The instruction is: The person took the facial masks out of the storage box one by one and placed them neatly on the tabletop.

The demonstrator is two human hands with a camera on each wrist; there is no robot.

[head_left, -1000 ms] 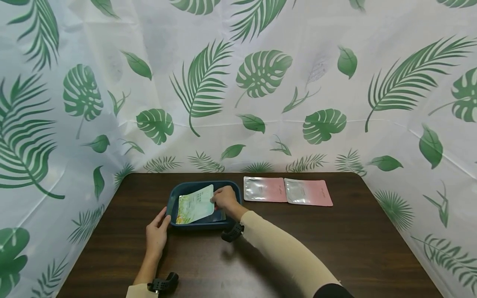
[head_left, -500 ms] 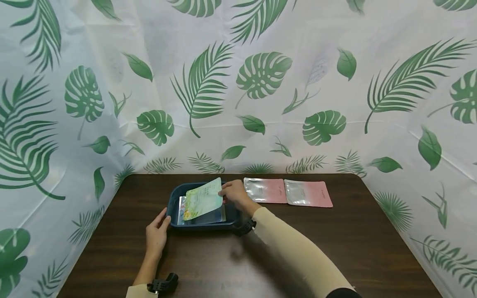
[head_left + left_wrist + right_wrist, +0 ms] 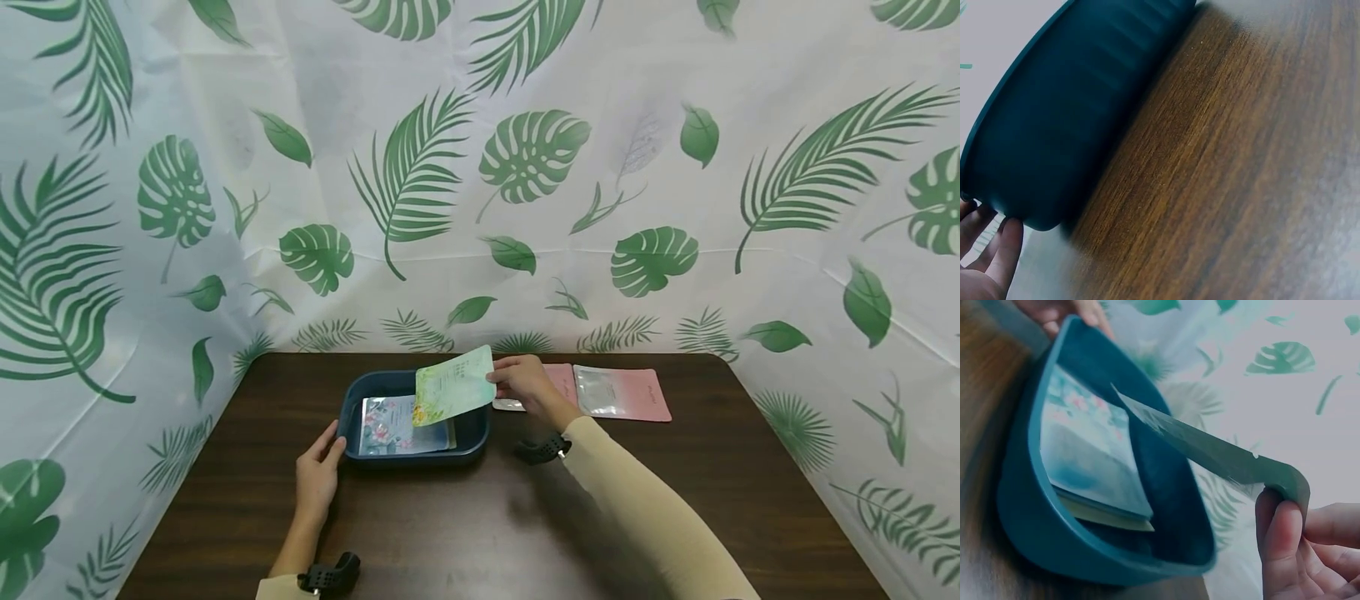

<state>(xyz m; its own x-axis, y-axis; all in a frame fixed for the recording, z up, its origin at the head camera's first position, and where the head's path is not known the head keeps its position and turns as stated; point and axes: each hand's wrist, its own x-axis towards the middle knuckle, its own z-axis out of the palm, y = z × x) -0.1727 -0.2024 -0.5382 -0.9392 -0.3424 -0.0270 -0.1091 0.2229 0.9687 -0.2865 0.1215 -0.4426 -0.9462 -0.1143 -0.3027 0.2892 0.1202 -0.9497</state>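
Note:
A green sheet mask packet is pinched at its right edge by my right hand. It hangs tilted over the right half of a dark blue tray. In the right wrist view, thumb and fingers grip the packet, seen nearly edge-on. My left hand touches the tray's left end, its fingers fairly straight. The left wrist view shows its thumb against the outer wall of the tray. Inside the tray lies a blue floral packet, with at least one more packet beneath it.
Two pink and silver packets lie side by side right of the tray; the right one shows fully, the left one is partly behind my right hand. A dark wooden table meets a leaf-print curtain at the back.
My right hand has lifted the green packet and carried it rightward, uncovering the blue floral packet in the tray. My left hand has stayed at the tray's left end.

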